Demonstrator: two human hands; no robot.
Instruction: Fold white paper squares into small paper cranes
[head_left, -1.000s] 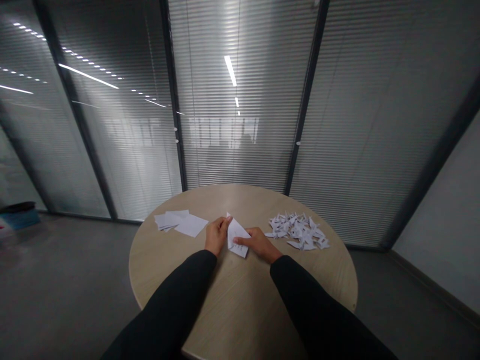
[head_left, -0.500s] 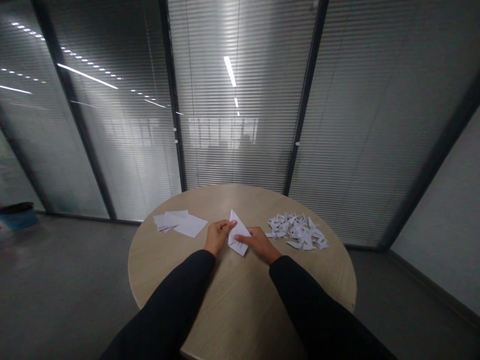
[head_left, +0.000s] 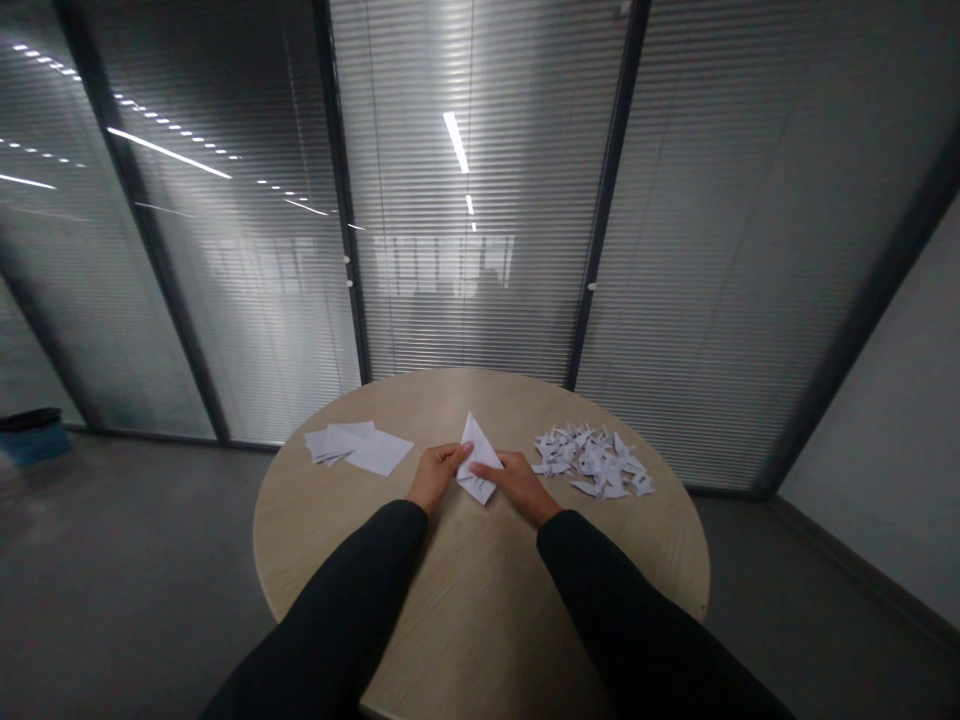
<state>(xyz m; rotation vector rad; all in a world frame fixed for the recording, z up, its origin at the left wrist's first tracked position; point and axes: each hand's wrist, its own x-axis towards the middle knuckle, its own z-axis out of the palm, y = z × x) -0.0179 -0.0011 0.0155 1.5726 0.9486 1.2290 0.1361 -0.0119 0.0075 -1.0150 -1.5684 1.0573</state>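
Between my hands is a folded sheet of white paper [head_left: 477,440], its pointed end toward the far side of the table and some dark marks on its lower part. My left hand [head_left: 437,474] pinches its left edge, thumb on top. From the right, my right hand [head_left: 523,486] grips the other edge, with the thumb lying across the paper. The fingers beneath the paper are hidden.
The round wooden table [head_left: 450,620] bears several flat white sheets [head_left: 379,452] at left and a heap of small folded paper pieces [head_left: 596,462] at right. Glass panels with blinds [head_left: 480,320] stand behind it. A blue bin [head_left: 34,440] is on the floor, far left.
The folded paper has shifted slightly away from me, and my right thumb has moved a little left across it. Both hands keep their hold.
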